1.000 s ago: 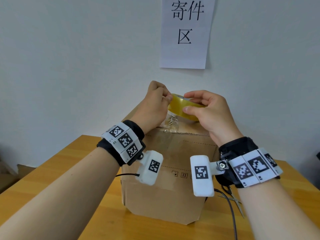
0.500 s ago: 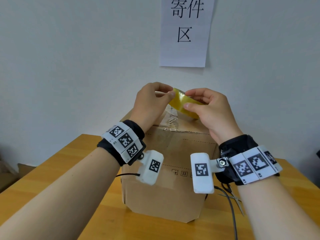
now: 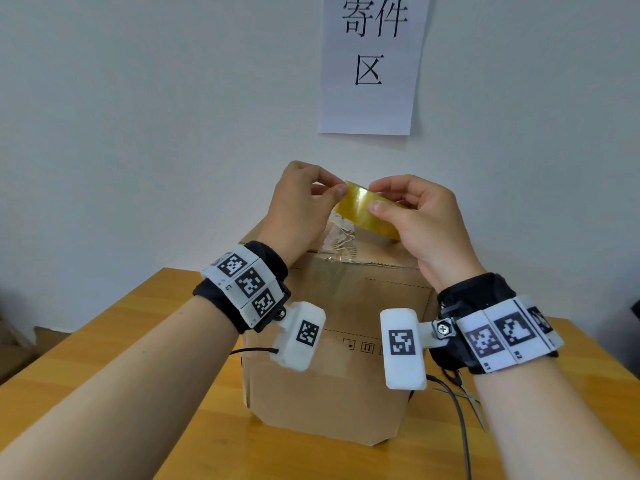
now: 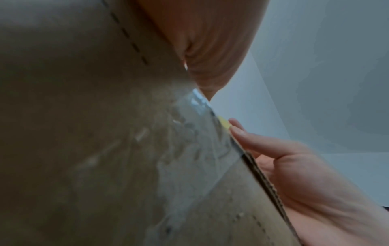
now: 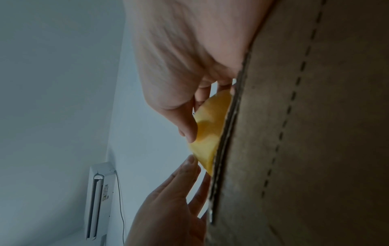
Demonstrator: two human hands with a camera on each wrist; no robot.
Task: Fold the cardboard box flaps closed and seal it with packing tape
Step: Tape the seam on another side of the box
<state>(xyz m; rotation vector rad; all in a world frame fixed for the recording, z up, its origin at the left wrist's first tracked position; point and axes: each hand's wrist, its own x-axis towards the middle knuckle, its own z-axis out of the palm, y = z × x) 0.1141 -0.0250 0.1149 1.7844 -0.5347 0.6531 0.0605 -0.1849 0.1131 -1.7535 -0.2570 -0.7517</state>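
A brown cardboard box (image 3: 332,358) stands on the wooden table (image 3: 138,341), its top flaps folded down, with crumpled old clear tape (image 3: 341,237) at the near top edge. Both hands hold a yellow packing tape roll (image 3: 367,211) above the box top. My right hand (image 3: 377,195) grips the roll between thumb and fingers. My left hand (image 3: 337,190) pinches the roll's left edge with thumb and forefinger. The right wrist view shows the tape roll (image 5: 210,126) behind the box (image 5: 305,133), with left fingertips (image 5: 190,160) touching it. Whether a tape end is peeled up is hidden.
Scissors (image 3: 474,407) lie on the table right of the box, under my right wrist. A white paper sign (image 3: 374,64) hangs on the wall behind. The box stands close to the wall. A white wall unit (image 5: 99,199) appears in the right wrist view.
Both hands have raised the tape roll a little higher above the box. The left thumb and forefinger have shifted onto the roll's left edge.
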